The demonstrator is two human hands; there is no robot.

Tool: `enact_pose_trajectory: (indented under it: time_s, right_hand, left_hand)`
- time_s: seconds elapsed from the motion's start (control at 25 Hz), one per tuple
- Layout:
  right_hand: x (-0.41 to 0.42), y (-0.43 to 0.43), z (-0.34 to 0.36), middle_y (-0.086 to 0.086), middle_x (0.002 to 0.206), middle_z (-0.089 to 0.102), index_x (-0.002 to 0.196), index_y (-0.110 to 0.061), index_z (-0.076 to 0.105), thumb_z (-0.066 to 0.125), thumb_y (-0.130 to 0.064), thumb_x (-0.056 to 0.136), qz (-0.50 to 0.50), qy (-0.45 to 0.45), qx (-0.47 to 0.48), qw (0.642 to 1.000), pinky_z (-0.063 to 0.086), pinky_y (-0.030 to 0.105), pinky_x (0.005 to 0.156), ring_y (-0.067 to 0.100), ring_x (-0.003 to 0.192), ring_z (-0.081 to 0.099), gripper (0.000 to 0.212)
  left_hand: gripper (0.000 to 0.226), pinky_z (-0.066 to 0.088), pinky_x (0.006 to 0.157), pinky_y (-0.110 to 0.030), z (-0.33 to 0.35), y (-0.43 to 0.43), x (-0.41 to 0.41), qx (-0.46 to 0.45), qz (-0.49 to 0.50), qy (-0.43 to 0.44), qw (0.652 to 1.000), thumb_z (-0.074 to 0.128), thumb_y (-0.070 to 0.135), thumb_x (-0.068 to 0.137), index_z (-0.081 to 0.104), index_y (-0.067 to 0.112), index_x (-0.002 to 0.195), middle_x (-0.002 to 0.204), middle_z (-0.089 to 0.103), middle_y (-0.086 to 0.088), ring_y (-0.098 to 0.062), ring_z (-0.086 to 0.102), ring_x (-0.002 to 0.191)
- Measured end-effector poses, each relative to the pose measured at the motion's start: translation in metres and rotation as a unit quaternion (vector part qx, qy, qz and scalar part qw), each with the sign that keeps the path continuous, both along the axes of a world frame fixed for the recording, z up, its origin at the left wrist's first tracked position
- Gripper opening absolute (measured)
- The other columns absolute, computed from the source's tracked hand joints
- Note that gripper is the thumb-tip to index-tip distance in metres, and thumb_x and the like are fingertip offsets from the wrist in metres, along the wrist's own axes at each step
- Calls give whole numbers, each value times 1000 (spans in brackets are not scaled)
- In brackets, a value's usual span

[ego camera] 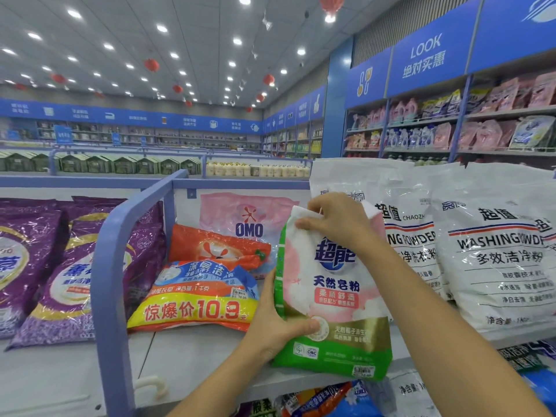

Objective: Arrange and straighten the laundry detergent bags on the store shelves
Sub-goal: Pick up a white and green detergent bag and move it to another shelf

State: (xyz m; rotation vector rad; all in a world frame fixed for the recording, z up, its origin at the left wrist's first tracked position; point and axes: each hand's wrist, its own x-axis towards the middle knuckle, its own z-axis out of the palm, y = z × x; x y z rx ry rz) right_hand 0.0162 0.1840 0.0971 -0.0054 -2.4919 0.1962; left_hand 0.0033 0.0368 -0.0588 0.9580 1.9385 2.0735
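Right hand (334, 219) pinches the top of a green-and-pink bag (331, 296) at frame centre, while the left hand (276, 323) grips its lower edge on the shelf (192, 353). Standing it squarely beside the white bags (499, 251) would likely serve best.

Green-and-pink bag (334, 296), centre-right of frame: upright, held, top corner creased. White washing-powder bags (493, 251), right: standing side by side, leaning back. Orange-blue bag (195, 296), centre: lying flat. Orange bag (216, 245) just behind it, tilted. Pink OMO bag (240, 215) upright at back. Purple bags (60, 266), left: slumped, overlapping
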Motion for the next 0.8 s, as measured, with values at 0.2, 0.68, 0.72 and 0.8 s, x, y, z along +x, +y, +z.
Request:
enact_pose_trajectory:
  time_s: [0.2,0.68,0.72,0.8]
  right_hand:
    - [8,9,-3,-7,62,46,62,-20,49,69,-41,78,-11,181,-22,983,24,27,63,19,64,43,33]
    - [39,65,-24,5,126,49,132,-11,39,60,-54,80,-28,188,-399,897,37,34,96,16,111,45,70]
    - [41,71,-34,4,125,52,132,-11,41,58,-57,81,8,83,-494,866,39,35,96,16,110,48,71]
    - [38,74,-48,4,104,64,113,-9,58,55,-50,85,68,2,-569,820,49,30,80,17,93,59,49]
  left_hand:
    - [76,47,79,-13,-1,-4,-10,-31,22,2,999,90,25,52,44,37,112,114,61,10,-1,62,95]
    - [75,50,66,-10,-7,-7,-1,-48,23,-20,998,85,18,53,47,31,116,103,68,8,2,67,85]
    - [72,50,66,-10,-8,-7,-1,-49,25,-20,998,84,16,54,47,32,113,103,67,8,2,67,83]
    - [67,51,64,-10,-8,-6,1,-45,28,-18,998,83,8,57,48,32,109,102,67,7,3,67,81]
